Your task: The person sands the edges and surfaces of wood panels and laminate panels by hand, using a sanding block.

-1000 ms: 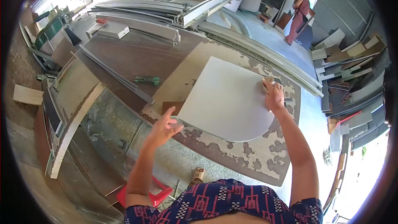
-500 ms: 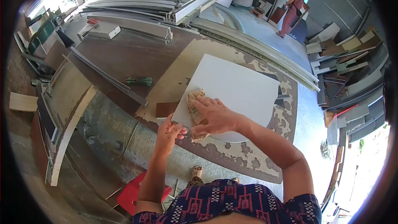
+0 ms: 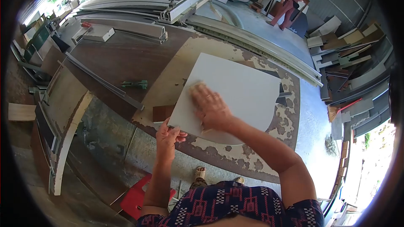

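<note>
A white panel (image 3: 240,88) with one rounded edge lies on the worn worktable. My left hand (image 3: 169,136) is closed on the panel's near left corner, thumb on top. My right hand (image 3: 210,107), smeared by motion, presses a crumpled tan cloth (image 3: 196,87) against the panel's left part. Most of the cloth is hidden beneath that hand. A small brown block (image 3: 162,112) shows beside the panel's left edge, near my left hand.
On the table's left are a green tool (image 3: 134,84), a long metal strip (image 3: 103,80) and a white box-shaped piece (image 3: 98,34). Long metal profiles (image 3: 261,48) run along the far side. A red stool (image 3: 136,197) stands below. A person (image 3: 289,4) is at the back right.
My right hand has shifted slightly up and left over the panel with the cloth. My left hand now grips the panel's corner more closely. The whole view has moved a little, and the person behind has stepped.
</note>
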The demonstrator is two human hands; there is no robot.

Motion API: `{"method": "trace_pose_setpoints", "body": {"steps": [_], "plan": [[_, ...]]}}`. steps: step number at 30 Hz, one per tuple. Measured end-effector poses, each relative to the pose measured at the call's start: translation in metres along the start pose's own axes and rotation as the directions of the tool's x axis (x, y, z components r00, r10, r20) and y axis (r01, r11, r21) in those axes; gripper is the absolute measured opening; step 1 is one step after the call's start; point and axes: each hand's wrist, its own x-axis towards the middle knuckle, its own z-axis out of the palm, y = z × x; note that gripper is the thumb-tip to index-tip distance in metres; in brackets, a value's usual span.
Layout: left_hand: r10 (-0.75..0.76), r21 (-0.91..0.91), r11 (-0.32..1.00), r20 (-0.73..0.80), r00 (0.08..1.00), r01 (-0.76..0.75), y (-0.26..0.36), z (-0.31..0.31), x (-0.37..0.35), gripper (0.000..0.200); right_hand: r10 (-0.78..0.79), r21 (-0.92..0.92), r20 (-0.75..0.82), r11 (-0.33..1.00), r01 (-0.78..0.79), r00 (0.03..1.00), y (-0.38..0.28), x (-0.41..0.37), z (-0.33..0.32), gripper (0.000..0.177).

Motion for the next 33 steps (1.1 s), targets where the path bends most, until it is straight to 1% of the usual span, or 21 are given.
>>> {"method": "trace_pose_setpoints", "body": {"steps": [1,2,3,4,5,6,7,8,9,12,15,18,19,20,22,24,25,26,28,31,33], "plan": [[0.002,-0.009,1.000,-0.006,1.000,-0.002,-0.001,0.000,0.000,0.038,0.020,-0.021,-0.013,1.000,-0.021,1.000,0.019,0.004,0.000,0.061],[0.002,-0.018,1.000,-0.013,1.000,-0.003,-0.003,0.000,0.000,0.039,0.100,-0.028,0.006,0.995,-0.100,0.995,0.041,0.008,-0.004,0.060],[0.003,-0.024,1.000,-0.020,1.000,-0.004,-0.004,-0.001,0.000,0.039,0.171,-0.043,-0.055,0.984,-0.174,0.984,0.068,0.011,0.000,0.058],[0.006,-0.033,0.999,-0.024,1.000,-0.006,-0.005,-0.001,0.001,0.039,0.208,-0.045,-0.125,0.976,-0.215,0.970,0.095,0.007,-0.001,0.057],[0.007,-0.042,0.999,-0.025,1.000,-0.008,-0.006,-0.001,0.001,0.039,0.206,-0.080,-0.200,0.971,-0.225,0.958,0.124,0.004,-0.002,0.056],[0.008,-0.050,0.999,-0.026,1.000,-0.010,-0.007,-0.001,0.001,0.040,0.318,-0.063,-0.200,0.940,-0.336,0.927,0.142,-0.007,-0.010,0.055],[0.009,-0.046,0.999,-0.030,1.000,-0.011,-0.007,-0.001,0.001,0.040,0.310,-0.097,-0.296,0.931,-0.352,0.903,0.169,-0.017,-0.005,0.052],[0.009,-0.044,0.999,-0.034,0.999,-0.011,-0.008,-0.001,0.002,0.040,0.397,-0.034,-0.273,0.906,-0.421,0.876,0.169,-0.027,-0.024,0.050],[0.009,-0.043,0.999,-0.039,0.999,-0.011,-0.009,-0.001,0.002,0.040,0.366,-0.013,-0.433,0.911,-0.411,0.824,0.177,-0.036,-0.025,0.045],[0.022,-0.057,0.998,-0.034,0.999,-0.024,-0.009,0.000,0.002,0.039,0.468,-0.147,-0.458,0.799,-0.584,0.756,0.181,-0.051,-0.032,0.043],[0.012,-0.052,0.999,-0.036,0.999,-0.013,-0.008,0.001,0.002,0.039,0.427,-0.170,-0.529,0.793,-0.585,0.733,0.205,-0.057,-0.034,0.038],[0.005,-0.058,0.998,-0.036,0.999,-0.007,-0.006,0.002,0.001,0.038,0.434,-0.114,-0.435,0.842,-0.527,0.789,0.204,-0.069,-0.052,0.036],[0.004,-0.060,0.998,-0.037,0.999,-0.007,-0.006,0.002,0.001,0.038,0.442,-0.009,-0.504,0.856,-0.517,0.742,0.212,-0.071,-0.048,0.027],[0.004,-0.061,0.998,-0.038,0.999,-0.006,-0.006,0.001,0.001,0.038,0.348,0.016,-0.516,0.918,-0.397,0.783,0.197,-0.069,-0.052,0.027],[0.001,-0.058,0.998,-0.043,0.999,-0.003,-0.007,0.002,0.002,0.038,0.153,0.064,-0.548,0.988,-0.141,0.823,0.135,-0.065,-0.069,0.027],[-0.001,-0.048,0.999,-0.054,0.999,-0.001,-0.006,0.003,0.002,0.038,0.090,-0.033,-0.365,0.993,-0.110,0.927,0.065,-0.063,-0.066,0.031],[0.000,-0.053,0.999,-0.048,0.999,-0.002,-0.006,0.004,0.002,0.038,-0.033,-0.054,-0.256,0.998,0.020,0.966,0.039,-0.063,-0.065,0.034],[0.003,-0.058,0.998,-0.048,0.999,-0.006,-0.006,0.004,0.002,0.038,-0.165,-0.060,-0.143,0.986,0.158,0.976,0.018,-0.063,-0.059,0.038],[0.005,-0.067,0.998,-0.058,0.998,-0.009,-0.007,0.004,0.002,0.039,-0.204,0.072,-0.029,0.976,0.205,0.979,-0.016,-0.069,-0.034,0.049],[-0.014,-0.079,0.997,-0.058,0.998,0.009,-0.007,0.003,0.003,0.040,-0.119,0.059,-0.028,0.991,0.120,0.993,-0.044,-0.078,-0.020,0.063],[-0.020,-0.083,0.996,-0.079,0.997,0.013,-0.008,0.004,0.002,0.040,-0.102,-0.005,-0.007,0.995,0.102,0.995,-0.026,-0.077,-0.015,0.063]]}}
